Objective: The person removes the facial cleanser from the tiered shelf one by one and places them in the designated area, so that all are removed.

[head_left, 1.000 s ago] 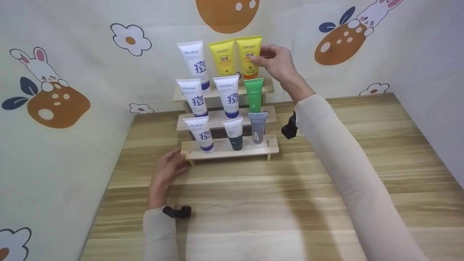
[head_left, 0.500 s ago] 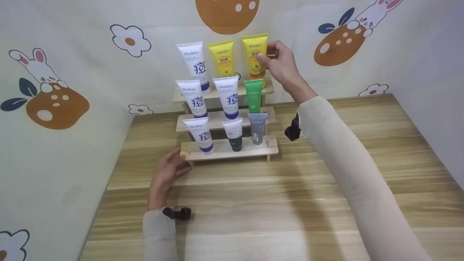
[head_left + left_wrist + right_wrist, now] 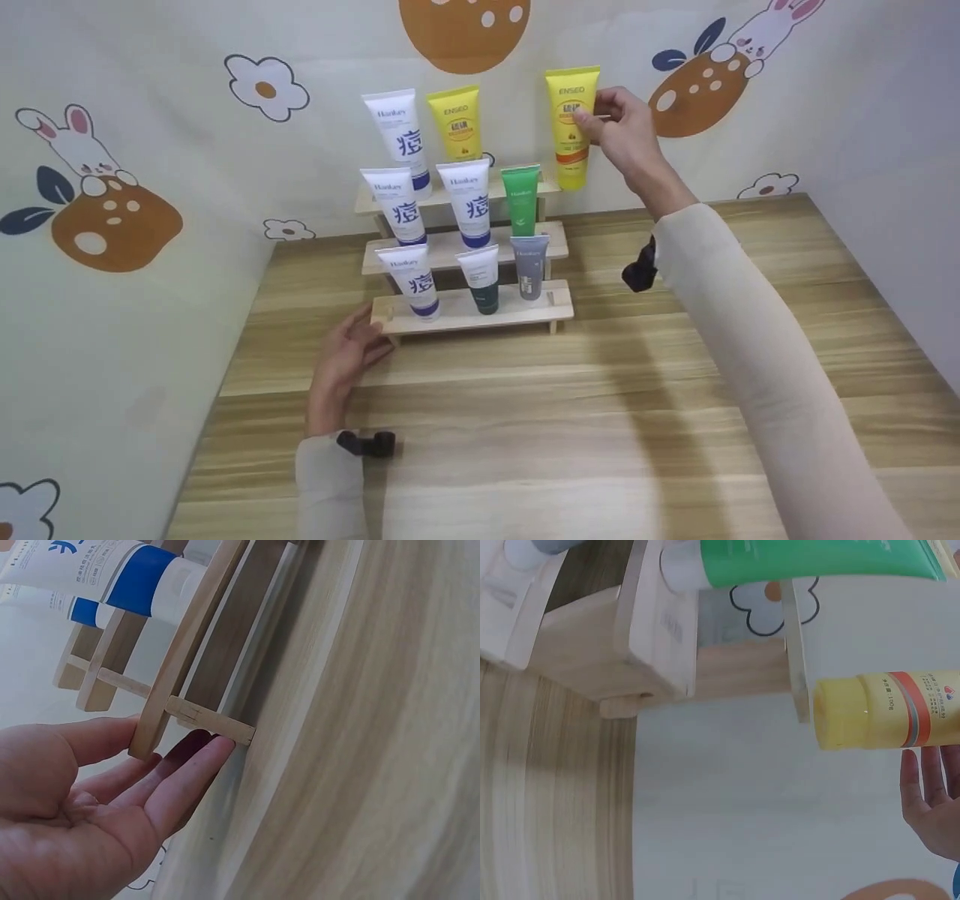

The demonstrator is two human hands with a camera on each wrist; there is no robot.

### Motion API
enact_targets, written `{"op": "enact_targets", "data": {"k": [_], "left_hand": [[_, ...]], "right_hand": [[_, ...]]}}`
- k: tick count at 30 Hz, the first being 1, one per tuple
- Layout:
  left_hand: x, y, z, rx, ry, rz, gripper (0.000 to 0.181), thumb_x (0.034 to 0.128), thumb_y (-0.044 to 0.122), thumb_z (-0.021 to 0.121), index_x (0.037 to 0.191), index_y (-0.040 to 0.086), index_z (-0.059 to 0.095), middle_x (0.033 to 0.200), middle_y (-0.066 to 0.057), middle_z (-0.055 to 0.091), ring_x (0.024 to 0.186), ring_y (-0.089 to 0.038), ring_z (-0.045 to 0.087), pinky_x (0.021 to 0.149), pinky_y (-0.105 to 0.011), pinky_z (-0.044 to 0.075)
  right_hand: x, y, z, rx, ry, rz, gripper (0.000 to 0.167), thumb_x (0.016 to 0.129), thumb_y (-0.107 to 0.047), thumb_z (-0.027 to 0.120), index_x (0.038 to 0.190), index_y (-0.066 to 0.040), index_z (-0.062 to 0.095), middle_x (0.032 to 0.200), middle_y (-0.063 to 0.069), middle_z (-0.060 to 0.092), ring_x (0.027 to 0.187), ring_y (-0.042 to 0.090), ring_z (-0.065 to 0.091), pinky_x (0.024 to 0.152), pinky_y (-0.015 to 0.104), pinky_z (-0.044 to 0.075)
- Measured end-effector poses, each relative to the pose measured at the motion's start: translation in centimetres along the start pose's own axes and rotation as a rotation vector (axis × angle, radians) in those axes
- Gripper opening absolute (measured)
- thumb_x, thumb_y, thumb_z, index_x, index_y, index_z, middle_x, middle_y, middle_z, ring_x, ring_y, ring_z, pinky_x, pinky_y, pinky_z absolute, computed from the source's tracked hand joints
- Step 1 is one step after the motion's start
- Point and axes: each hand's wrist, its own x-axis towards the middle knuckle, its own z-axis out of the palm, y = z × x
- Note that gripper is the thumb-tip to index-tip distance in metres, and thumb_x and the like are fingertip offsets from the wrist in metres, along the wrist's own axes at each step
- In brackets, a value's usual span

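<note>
My right hand [image 3: 628,136] pinches a yellow squeeze tube [image 3: 572,127], thumb on its front. It is upright, cap down, off the right end of the top tier; its cap [image 3: 840,712] shows close beside that tier in the right wrist view. My left hand [image 3: 349,352] holds the lower left corner of a three-tier wooden display stand [image 3: 480,321]. In the left wrist view, the thumb touches the plank end and fingers lie by the stand's leg [image 3: 214,724]. A second yellow tube [image 3: 456,124] and a white-and-blue tube [image 3: 397,135] stand on the top tier.
Two more white tubes and a green tube [image 3: 520,199] fill the middle tier. Below stand a white tube [image 3: 412,277], a white-and-dark-green tube [image 3: 480,279] and a grey tube [image 3: 531,268]. A patterned cloth [image 3: 322,45] hangs behind the wood-grain table [image 3: 495,420].
The yellow tube in my right hand has risen off the top tier and moved right, past the stand's end. My left hand stays at the lower corner.
</note>
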Motion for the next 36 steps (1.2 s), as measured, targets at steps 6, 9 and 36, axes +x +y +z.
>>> {"op": "enact_targets", "data": {"k": [6, 9, 36], "left_hand": [[-0.1, 0.0, 0.0, -0.033, -0.017, 0.012, 0.057, 0.1059, 0.009, 0.044, 0.159, 0.009, 0.023, 0.157, -0.022, 0.039, 0.123, -0.032, 0.061, 0.104, -0.038, 0.058], [-0.2, -0.1, 0.1, -0.045, -0.023, 0.024, 0.058, 0.1057, 0.008, 0.044, 0.159, 0.008, 0.023, 0.156, -0.023, 0.040, 0.116, -0.028, 0.064, 0.104, -0.039, 0.058], [-0.1, -0.3, 0.0, -0.011, -0.007, 0.010, 0.057, 0.1059, 0.008, 0.044, 0.159, 0.010, 0.024, 0.156, -0.023, 0.041, 0.134, -0.040, 0.052, 0.103, -0.040, 0.058]], "right_hand": [[0.2, 1.6, -1.5, 0.020, 0.021, -0.009, 0.037, 0.098, -0.027, 0.065, 0.130, -0.010, 0.056, 0.116, 0.000, 0.064, 0.109, 0.016, 0.062, 0.102, 0.032, 0.055], [0.3, 2.8, -2.0, 0.029, 0.023, 0.009, 0.039, 0.098, -0.027, 0.064, 0.131, -0.009, 0.056, 0.114, -0.001, 0.063, 0.108, 0.016, 0.062, 0.101, 0.034, 0.056], [0.8, 12.0, -2.0, -0.039, 0.037, 0.219, 0.050, 0.098, -0.034, 0.064, 0.135, -0.002, 0.054, 0.109, 0.001, 0.060, 0.094, 0.012, 0.060, 0.075, 0.020, 0.061]]}}
